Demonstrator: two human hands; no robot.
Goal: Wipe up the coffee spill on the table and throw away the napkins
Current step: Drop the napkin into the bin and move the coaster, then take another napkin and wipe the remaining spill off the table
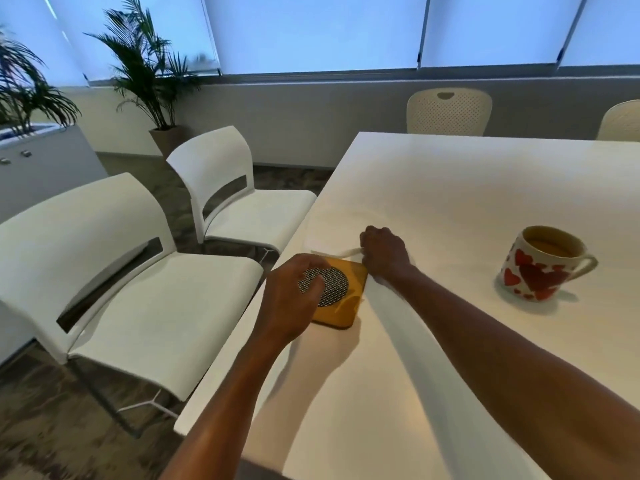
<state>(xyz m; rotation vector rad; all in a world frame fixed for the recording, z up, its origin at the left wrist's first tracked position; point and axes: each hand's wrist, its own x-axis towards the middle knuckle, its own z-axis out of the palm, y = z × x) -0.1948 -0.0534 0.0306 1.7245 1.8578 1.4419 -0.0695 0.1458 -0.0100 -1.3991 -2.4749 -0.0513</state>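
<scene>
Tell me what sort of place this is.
Probably an office meeting or break room: a long white table with matching white chairs beside it, roller blinds over a row of windows, and potted palms.

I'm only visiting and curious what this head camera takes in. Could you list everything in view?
table: one, white, right and foreground
mug: one, white with red hearts, brown drink inside, on the table at right
napkin holder: one, yellow with a round mesh top, near the table's left edge
napkin: one, white, at the holder's far side
white chairs: two, left of the table
cream chairs: two, perforated backs, beyond the table
potted plants: two, green, far left
cabinet: one, white, far left
window blinds: several, pale blue, back wall
left hand: one, holds the napkin holder from above
right hand: one, pinches the napkin
</scene>
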